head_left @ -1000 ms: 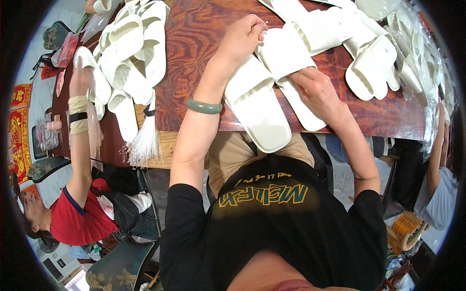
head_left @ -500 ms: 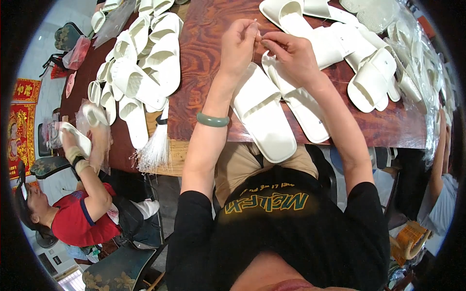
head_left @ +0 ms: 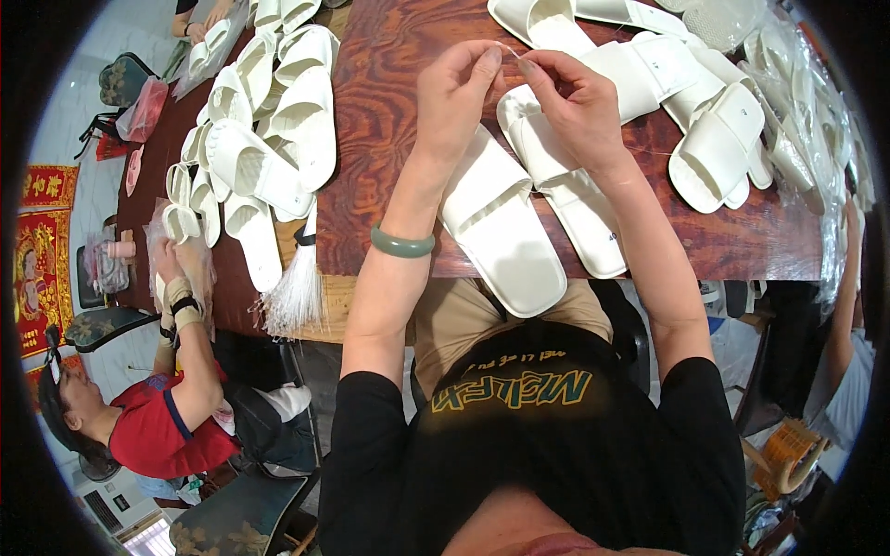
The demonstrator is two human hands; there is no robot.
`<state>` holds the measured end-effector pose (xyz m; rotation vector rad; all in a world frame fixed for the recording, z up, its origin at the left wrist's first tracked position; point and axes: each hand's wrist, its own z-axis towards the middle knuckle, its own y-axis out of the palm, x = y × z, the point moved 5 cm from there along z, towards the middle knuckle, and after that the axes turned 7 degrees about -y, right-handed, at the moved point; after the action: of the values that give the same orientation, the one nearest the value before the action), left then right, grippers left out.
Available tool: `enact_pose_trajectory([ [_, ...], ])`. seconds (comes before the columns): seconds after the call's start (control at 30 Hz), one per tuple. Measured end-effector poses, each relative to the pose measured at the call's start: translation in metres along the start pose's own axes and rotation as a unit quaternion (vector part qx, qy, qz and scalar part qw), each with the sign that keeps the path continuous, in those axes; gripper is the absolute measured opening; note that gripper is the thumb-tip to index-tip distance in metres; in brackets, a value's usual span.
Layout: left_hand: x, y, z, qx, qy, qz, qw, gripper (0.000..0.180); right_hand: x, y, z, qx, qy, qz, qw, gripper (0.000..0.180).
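I see bright, even daylight across the wooden bench (head_left: 389, 139), with glare on the white slippers (head_left: 278, 139) left of it. Shadows stay soft. Fisheye bending darkens everything beyond the bench's edges; focus holds centrally.

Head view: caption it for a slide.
Left hand and right hand pinch a thin thread above white slippers.

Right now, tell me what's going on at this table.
A person seated at the dark red wooden table pinches something thin, perhaps a thread, between the left hand and right hand, above a pair of white open-toe slippers. More white slippers are piled to the left, where a red-shirted co-worker handles another.
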<state>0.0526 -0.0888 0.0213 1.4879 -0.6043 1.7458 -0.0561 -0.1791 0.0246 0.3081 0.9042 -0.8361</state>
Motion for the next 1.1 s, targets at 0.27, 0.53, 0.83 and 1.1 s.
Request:
enact_pose_trajectory([
  [0.27, 0.0018, -0.0001, -0.0021, 0.022, 0.037, 0.024, 0.999, 0.016, -0.0023, -0.0019, -0.0021, -0.004, -0.02, -0.022, 1.0, 0.015],
  [0.53, 0.0032, 0.0023, -0.0043, 0.009, 0.041, 0.02, 0.999, 0.016, -0.0029, -0.0029, -0.0018, -0.008, -0.019, -0.043, 0.999, 0.015],
  [0.83, 0.0065, 0.0032, -0.0091, 0.011, 0.011, -0.013, 1.0, 0.016, -0.007, -0.0034, -0.0014, -0.021, -0.021, -0.053, 0.998, 0.016],
  [1.1, 0.0032, 0.0018, -0.0081, 0.029, 0.008, 0.014, 0.999, 0.015, -0.0056, -0.0022, -0.0025, -0.027, -0.022, -0.063, 0.997, 0.016],
])
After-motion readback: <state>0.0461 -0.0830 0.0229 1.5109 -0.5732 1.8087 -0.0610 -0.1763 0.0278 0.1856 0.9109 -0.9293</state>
